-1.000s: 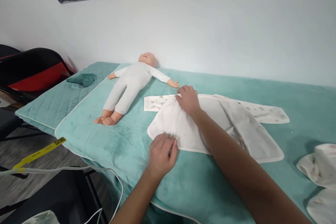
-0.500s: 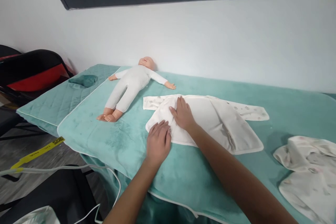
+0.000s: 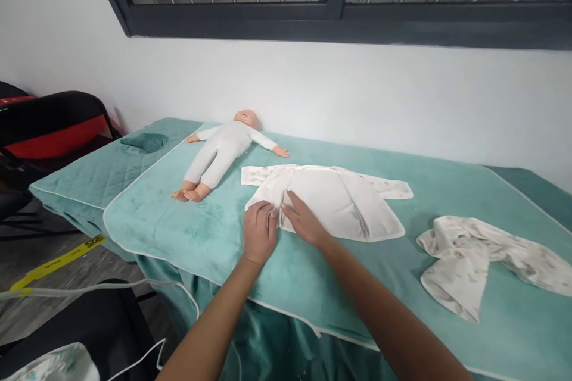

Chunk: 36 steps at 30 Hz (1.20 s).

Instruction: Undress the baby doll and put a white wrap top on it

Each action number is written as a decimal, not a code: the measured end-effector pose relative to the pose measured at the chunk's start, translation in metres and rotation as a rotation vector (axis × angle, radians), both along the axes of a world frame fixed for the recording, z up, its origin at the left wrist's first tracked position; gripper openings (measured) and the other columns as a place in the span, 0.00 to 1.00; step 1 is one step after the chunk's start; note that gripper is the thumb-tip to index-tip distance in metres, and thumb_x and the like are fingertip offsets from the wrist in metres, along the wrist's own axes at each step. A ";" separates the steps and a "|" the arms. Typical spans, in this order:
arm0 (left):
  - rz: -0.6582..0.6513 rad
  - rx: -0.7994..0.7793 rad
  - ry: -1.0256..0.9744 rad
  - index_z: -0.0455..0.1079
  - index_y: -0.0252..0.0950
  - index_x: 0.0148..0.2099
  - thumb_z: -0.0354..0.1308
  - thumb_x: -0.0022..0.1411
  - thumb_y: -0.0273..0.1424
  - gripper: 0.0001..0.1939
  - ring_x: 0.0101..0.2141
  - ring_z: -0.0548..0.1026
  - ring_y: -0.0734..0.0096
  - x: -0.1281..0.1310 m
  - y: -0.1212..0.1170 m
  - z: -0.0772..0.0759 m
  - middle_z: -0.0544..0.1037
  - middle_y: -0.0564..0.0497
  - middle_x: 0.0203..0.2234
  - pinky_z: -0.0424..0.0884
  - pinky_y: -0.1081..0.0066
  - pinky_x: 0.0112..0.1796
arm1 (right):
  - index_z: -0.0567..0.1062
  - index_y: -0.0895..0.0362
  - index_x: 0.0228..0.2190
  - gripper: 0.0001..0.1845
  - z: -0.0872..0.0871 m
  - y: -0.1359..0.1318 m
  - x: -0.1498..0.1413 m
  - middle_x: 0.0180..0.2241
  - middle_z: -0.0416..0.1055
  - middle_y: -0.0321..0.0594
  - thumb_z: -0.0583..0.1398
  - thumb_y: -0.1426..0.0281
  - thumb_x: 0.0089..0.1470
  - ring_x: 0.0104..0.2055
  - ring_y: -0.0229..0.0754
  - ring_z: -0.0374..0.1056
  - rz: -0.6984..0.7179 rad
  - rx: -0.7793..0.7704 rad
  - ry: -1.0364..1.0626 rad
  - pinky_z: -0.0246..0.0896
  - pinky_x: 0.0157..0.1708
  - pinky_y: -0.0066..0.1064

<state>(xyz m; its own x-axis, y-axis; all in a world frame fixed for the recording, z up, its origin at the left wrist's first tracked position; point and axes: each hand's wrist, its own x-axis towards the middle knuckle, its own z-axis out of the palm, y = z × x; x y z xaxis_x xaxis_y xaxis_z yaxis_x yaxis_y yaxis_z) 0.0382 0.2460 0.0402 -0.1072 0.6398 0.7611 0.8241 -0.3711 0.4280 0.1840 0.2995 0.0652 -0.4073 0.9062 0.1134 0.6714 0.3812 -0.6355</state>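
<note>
A white long-sleeved baby top (image 3: 328, 196) with small prints on its sleeves lies spread on the green bed cover, its front panels folded over. My left hand (image 3: 259, 231) rests on its near left corner, palm down, fingers slightly bent and resting on the cloth. Just to the right, my right hand (image 3: 304, 220) touches the lower edge, its fingers stretched out along the fabric and its thumb close to my left hand. A baby doll (image 3: 223, 146) in a white body suit lies on its back behind and to the left, arms spread.
A crumpled white printed baby garment (image 3: 467, 256) lies at the right on the green cover (image 3: 179, 232). Black and red chairs (image 3: 58, 131) stand left. A black seat (image 3: 102, 321) with a white cable (image 3: 134, 286) crossing above it is near the lower left. A wall and window frame (image 3: 268, 27) rise behind.
My right hand has slid down the top toward its near edge, close to my left hand. My left hand stays at the near left corner. The view has tilted up and shows more window.
</note>
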 end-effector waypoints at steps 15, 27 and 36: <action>-0.051 -0.061 -0.198 0.67 0.36 0.47 0.47 0.68 0.29 0.10 0.49 0.71 0.60 -0.020 0.008 0.014 0.75 0.43 0.44 0.69 0.56 0.51 | 0.54 0.57 0.67 0.39 0.046 -0.049 0.032 0.68 0.46 0.47 0.49 0.49 0.63 0.70 0.51 0.42 0.295 -0.287 -0.210 0.44 0.67 0.49; 0.293 -0.549 -0.248 0.65 0.29 0.58 0.55 0.59 0.31 0.25 0.63 0.58 0.43 -0.207 0.135 0.097 0.66 0.33 0.59 0.53 0.50 0.62 | 0.55 0.64 0.65 0.43 0.016 0.030 0.106 0.67 0.50 0.53 0.40 0.46 0.62 0.70 0.57 0.42 -0.113 0.245 -0.467 0.47 0.65 0.57; -0.364 -1.013 -0.979 0.71 0.30 0.53 0.56 0.59 0.51 0.31 0.42 0.79 0.51 -0.245 0.157 0.090 0.81 0.40 0.41 0.76 0.59 0.41 | 0.59 0.62 0.62 0.38 0.083 0.199 -0.126 0.65 0.56 0.52 0.50 0.50 0.60 0.66 0.57 0.54 -0.105 -0.092 0.117 0.50 0.64 0.51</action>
